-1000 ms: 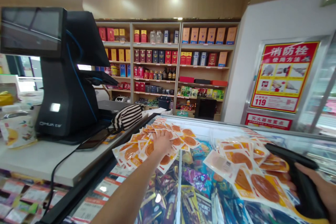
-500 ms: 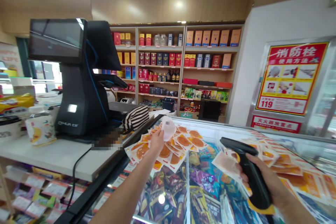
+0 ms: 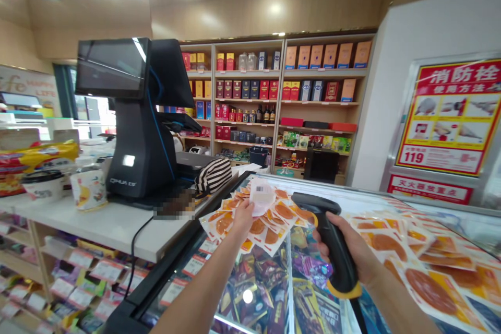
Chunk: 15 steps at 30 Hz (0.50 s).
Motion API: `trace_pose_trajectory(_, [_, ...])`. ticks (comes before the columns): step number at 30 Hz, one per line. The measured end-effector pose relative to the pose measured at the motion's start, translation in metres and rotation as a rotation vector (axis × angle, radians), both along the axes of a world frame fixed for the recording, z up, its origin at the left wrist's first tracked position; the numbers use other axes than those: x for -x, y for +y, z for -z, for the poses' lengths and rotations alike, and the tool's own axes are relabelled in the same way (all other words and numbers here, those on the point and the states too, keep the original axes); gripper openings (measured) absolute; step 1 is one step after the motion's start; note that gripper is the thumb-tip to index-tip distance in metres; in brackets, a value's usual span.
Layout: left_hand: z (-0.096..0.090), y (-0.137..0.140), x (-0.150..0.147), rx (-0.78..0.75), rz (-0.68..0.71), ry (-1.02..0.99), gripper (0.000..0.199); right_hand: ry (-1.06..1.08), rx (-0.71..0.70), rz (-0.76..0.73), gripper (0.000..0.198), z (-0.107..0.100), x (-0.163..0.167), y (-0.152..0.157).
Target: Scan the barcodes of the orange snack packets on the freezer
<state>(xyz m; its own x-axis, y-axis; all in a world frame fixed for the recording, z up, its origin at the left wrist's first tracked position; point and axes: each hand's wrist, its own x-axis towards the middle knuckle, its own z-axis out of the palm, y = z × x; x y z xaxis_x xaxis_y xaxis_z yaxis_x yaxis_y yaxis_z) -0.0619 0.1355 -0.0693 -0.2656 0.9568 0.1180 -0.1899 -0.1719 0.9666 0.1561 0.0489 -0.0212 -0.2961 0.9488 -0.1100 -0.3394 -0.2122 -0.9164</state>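
Observation:
My left hand [image 3: 244, 216] pinches a flat sealed food packet [image 3: 263, 195], its pale back with a barcode facing me. The packet is above a heap of similar packets [image 3: 270, 232] with round orange-brown slices inside, spread on the glass freezer top. In my right hand [image 3: 348, 242] is a black and yellow barcode scanner [image 3: 338, 250], its head pointing left toward the held packet. Scanner and packet are apart. A second pile of packets [image 3: 426, 282] lies on the glass to the right of my right hand.
On the white counter [image 3: 144, 232] at left stand a point-of-sale terminal [image 3: 136, 151], a lidded cup [image 3: 43, 185] and a striped pouch [image 3: 213, 176]. Wrapped ice creams [image 3: 250, 292] show through the freezer glass. Shelves of boxes [image 3: 246, 88] line the back wall.
My right hand has brought the scanner left, closer to the packet in my left hand. The packet near my right hand has left its fingers. The view has turned slightly left.

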Motion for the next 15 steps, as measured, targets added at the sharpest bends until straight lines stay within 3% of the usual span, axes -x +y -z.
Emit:
trace_pose_trajectory(9, [-0.013,0.000,-0.015,-0.022,0.019,-0.016,0.024,0.021,0.032,-0.008,0.028,-0.006,-0.012,-0.007])
trace_pose_trajectory(15, [-0.022,-0.001,-0.044,-0.015,0.113,-0.013,0.029,0.041,0.008,0.126,0.023,-0.007,-0.059,-0.007])
